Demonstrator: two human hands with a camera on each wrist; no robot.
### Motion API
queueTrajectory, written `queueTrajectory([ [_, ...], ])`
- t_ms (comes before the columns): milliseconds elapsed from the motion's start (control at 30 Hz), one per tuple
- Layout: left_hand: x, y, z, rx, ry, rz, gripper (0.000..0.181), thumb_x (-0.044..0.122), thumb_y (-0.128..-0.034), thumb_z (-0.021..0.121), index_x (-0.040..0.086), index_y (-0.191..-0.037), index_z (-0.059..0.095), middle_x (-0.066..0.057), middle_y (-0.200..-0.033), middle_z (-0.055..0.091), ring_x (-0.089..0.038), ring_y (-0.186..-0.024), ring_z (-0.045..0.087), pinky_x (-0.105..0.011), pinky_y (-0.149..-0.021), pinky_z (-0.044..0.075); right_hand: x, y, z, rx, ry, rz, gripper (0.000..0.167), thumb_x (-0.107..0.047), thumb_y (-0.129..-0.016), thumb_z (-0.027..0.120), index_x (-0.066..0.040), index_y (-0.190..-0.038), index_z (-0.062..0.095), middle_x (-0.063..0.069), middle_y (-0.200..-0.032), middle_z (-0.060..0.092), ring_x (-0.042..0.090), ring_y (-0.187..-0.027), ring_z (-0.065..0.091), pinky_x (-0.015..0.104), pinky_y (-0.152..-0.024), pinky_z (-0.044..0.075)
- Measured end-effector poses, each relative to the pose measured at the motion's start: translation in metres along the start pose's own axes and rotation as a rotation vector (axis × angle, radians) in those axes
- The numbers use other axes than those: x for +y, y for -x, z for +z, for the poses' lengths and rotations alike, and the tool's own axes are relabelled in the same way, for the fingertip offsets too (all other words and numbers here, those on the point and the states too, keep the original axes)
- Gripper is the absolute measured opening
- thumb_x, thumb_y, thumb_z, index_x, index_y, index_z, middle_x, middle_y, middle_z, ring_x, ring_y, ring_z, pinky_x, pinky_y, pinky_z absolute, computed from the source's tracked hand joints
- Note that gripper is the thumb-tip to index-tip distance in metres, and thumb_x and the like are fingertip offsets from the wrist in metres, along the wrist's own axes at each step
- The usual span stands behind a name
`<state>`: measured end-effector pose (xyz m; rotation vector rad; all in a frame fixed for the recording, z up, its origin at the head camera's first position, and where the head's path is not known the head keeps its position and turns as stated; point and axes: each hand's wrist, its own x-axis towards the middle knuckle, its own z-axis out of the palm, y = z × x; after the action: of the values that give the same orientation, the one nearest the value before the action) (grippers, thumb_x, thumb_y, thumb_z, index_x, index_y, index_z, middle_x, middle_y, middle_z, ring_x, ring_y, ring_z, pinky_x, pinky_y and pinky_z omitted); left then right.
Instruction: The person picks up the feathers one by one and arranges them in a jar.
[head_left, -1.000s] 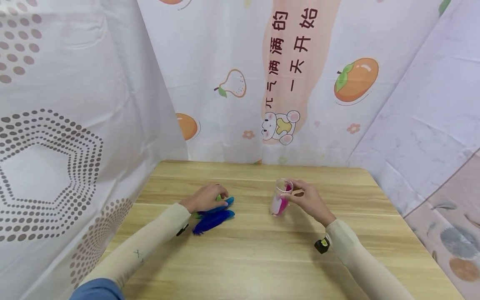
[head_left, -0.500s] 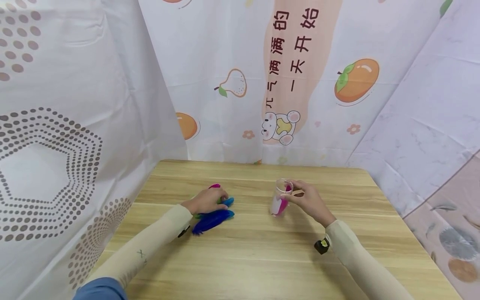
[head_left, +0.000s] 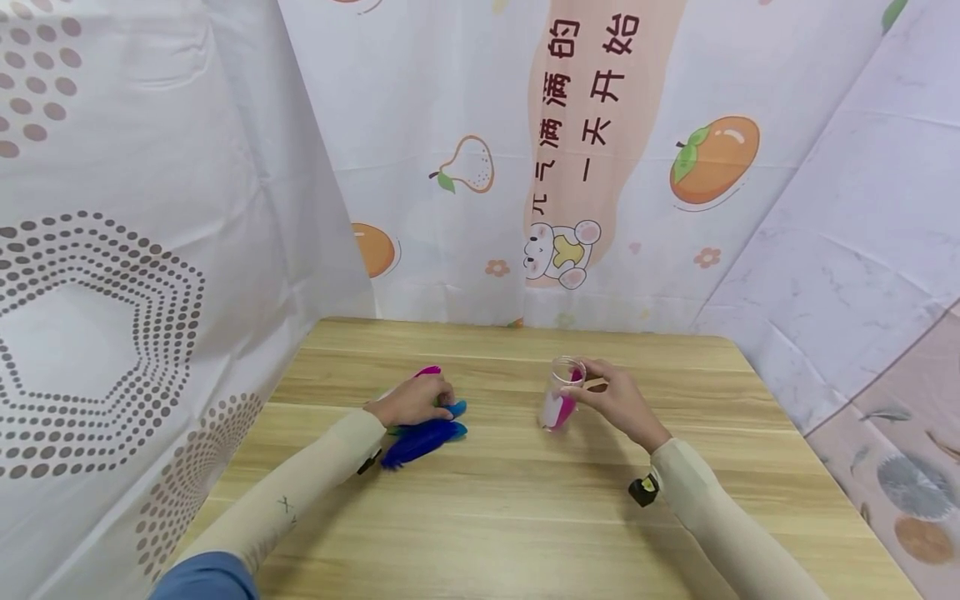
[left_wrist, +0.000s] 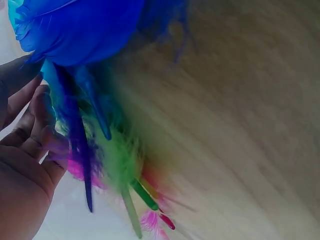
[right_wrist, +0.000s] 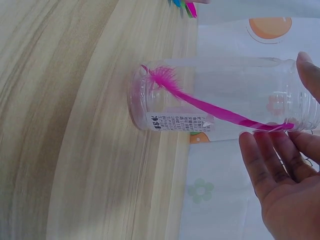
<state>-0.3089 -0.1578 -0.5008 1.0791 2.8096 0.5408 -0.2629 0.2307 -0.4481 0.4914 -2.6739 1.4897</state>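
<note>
On the left of the table lie several coloured feathers, with a dark blue feather (head_left: 417, 443) at the front and a pink feather (head_left: 429, 371) behind. My left hand (head_left: 408, 402) is over them, fingers bent at a light blue feather (head_left: 455, 409). In the left wrist view the left hand (left_wrist: 27, 165) touches the pile beside the blue feather (left_wrist: 80, 30); whether it pinches one is unclear. A clear jar (head_left: 553, 400) stands upright with a magenta feather (right_wrist: 215, 111) leaning inside. Thumb and fingers of my right hand (head_left: 618, 404) grip the jar near its rim.
The wooden table (head_left: 480, 517) reaches back to a hanging white cloth (head_left: 435, 100) printed with fruit and lettering. More patterned cloth (head_left: 75, 333) hangs along the left side, and marbled cloth (head_left: 847, 217) along the right.
Over the feathers, my left hand has shifted slightly; a pink feather behind it now shows, and the green near its fingertips is covered. The right hand and jar have stayed put.
</note>
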Motion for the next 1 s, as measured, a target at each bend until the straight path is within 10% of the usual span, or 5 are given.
queueTrajectory([
  [500,0.006,0.003,-0.018,0.024,0.140,-0.053,0.009,0.016,-0.0971,0.074,0.015,-0.106,0.072,0.006,-0.101,0.070,-0.010,-0.093,0.065,-0.032,-0.082,0.054,-0.046,0.013,-0.006,-0.025,0.014,-0.022,0.054,-0.020,-0.091,0.081,-0.001,-0.138,0.062,0.015,-0.121,0.067,0.034,-0.111,0.065,0.028,-0.086,0.056],
  [767,0.004,0.004,-0.029,0.048,0.180,-0.054,0.007,0.018,-0.1005,0.069,0.015,-0.099,0.075,0.007,-0.094,0.070,-0.008,-0.083,0.062,-0.032,-0.077,0.053,-0.003,0.002,-0.003,-0.024,-0.005,0.009,0.062,-0.046,-0.087,0.082,-0.023,-0.140,0.063,0.009,-0.125,0.067,0.029,-0.104,0.068,0.039,-0.083,0.058],
  [1000,0.001,0.007,-0.037,0.091,0.246,-0.076,0.005,0.019,-0.1003,0.070,0.015,-0.102,0.072,0.006,-0.089,0.068,-0.010,-0.074,0.059,-0.029,-0.069,0.052,-0.002,0.001,-0.003,-0.026,-0.002,0.012,0.063,-0.047,-0.086,0.082,-0.020,-0.139,0.064,0.016,-0.127,0.066,0.028,-0.104,0.067,0.039,-0.083,0.058],
])
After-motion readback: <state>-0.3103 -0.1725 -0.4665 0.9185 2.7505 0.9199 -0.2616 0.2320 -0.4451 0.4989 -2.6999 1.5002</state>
